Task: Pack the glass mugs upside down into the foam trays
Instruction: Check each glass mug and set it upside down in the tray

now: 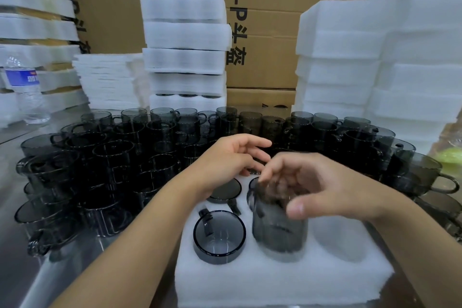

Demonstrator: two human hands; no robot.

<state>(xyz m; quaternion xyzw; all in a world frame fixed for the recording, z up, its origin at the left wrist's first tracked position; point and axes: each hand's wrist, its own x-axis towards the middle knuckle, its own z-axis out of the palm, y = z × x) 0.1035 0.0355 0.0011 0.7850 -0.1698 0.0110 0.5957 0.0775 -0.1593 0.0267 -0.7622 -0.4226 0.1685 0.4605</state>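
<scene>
Steel table (30,282), cartons (270,32) and stacked foam (185,57) behind.

Head view: the foam tray (275,282) is partly filled. Two seated mugs (219,235) occupy its left pockets, and a third is half hidden at the back. The right hand (312,187), fingers curled over the base, lowers the held mug (280,227) into the near middle pocket; the grip is blurred. The left hand (232,160) hovers with fingers loosely spread, holding nothing. The right-hand pocket is unfilled. Many loose mugs (125,157) remain, so the bulk of the work appears outstanding.
</scene>
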